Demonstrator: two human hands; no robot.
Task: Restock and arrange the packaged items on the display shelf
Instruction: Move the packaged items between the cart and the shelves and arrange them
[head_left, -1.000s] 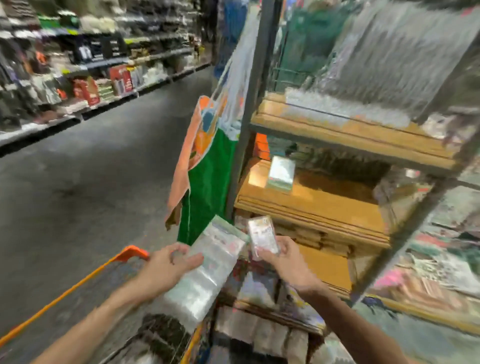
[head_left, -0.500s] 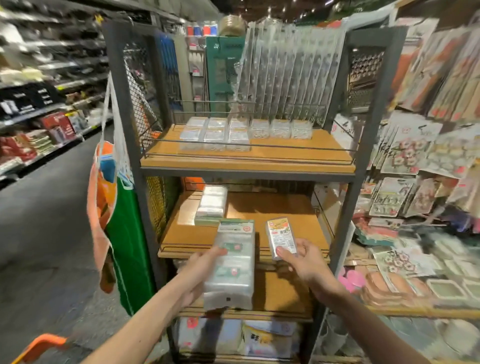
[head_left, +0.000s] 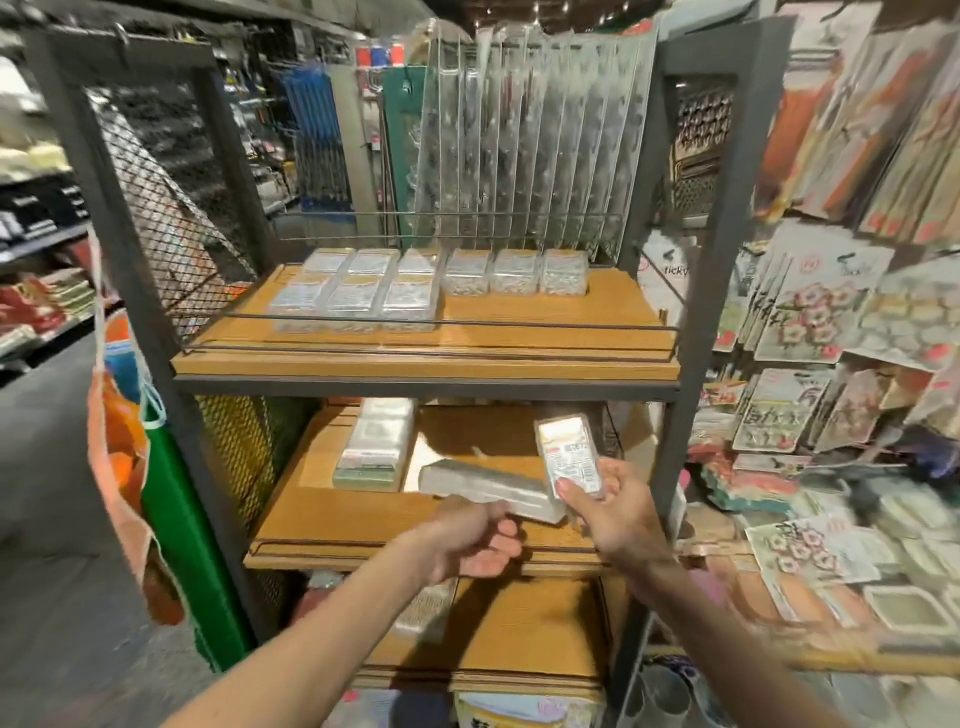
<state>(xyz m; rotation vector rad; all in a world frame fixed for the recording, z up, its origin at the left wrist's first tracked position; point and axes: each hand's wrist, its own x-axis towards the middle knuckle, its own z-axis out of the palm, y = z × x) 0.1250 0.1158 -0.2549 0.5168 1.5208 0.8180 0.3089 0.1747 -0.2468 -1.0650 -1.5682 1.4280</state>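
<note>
Shelf stock: two packs in hand.
Left hand (head_left: 475, 540) grips long pack (head_left: 483, 486) over middle shelf (head_left: 322, 530); right hand (head_left: 618, 512) pinches small pack (head_left: 569, 454).

Long pack (head_left: 483, 486) in my left grip (head_left: 475, 543), lying on the middle shelf (head_left: 332, 525), small pack (head_left: 569, 454) in my right grip (head_left: 613, 514), just right.
</note>
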